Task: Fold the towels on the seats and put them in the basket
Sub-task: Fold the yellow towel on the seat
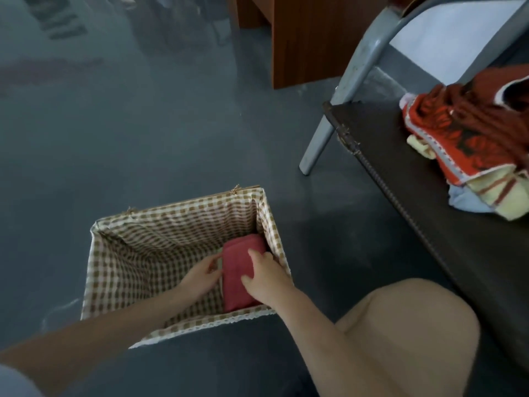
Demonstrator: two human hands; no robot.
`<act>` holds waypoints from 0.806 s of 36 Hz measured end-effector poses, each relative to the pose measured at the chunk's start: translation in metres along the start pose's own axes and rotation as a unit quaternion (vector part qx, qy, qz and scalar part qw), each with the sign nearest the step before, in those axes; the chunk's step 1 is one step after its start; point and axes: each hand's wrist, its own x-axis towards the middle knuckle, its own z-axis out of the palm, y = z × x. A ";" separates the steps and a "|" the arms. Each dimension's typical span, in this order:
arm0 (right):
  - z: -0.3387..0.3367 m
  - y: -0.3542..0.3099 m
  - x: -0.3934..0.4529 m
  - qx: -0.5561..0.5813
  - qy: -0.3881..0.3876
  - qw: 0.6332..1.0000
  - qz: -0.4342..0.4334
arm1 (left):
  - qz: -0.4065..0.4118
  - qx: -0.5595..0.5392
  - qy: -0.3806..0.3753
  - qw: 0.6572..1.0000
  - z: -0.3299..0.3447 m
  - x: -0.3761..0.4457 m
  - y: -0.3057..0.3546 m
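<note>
Floor [143, 138]: grey and smooth, filling the view from 9 o'clock up to 12 o'clock; the far part is blurred.
Basket [183, 222]: rectangular, lined with brown-and-white check cloth with a lace edge, standing on the floor at about 7 o'clock from the middle of the view.
Left hand [200, 275]: reaching down inside the basket, fingers curled against the left edge of the folded towel; how firmly it grips I cannot tell.
Folded pink towel [240, 270]: lying in the right-hand end of the basket, close against the lining wall, at about 6 o'clock.
Right hand [264, 277]: resting on top of the towel's right side, fingers bent over it; the two hands sit close together with the towel between them.
Knee [406, 333]: bare, at 5 o'clock, just beside the basket.
Wooden furniture [309, 38]: reddish-brown panels at 12 to 1 o'clock.
Seat [458, 224]: dark, with a stitched front edge and a grey metal frame, running from 2 to 4 o'clock.
Towel pile [469, 144]: unfolded on the seat at 3 o'clock, a red patterned one on top, pale yellow and light blue ones beneath.
</note>
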 end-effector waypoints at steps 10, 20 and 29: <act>-0.127 0.044 -0.133 0.195 0.339 0.920 -0.003 | 0.172 -0.075 0.004 0.982 -0.001 -0.068 0.133; -0.189 0.173 -0.316 0.215 0.528 0.814 0.109 | 0.360 -0.081 -0.206 0.906 0.112 -0.200 0.324; -0.157 0.293 -0.464 0.351 0.541 0.702 0.302 | 0.367 0.053 -0.355 0.858 0.266 -0.271 0.376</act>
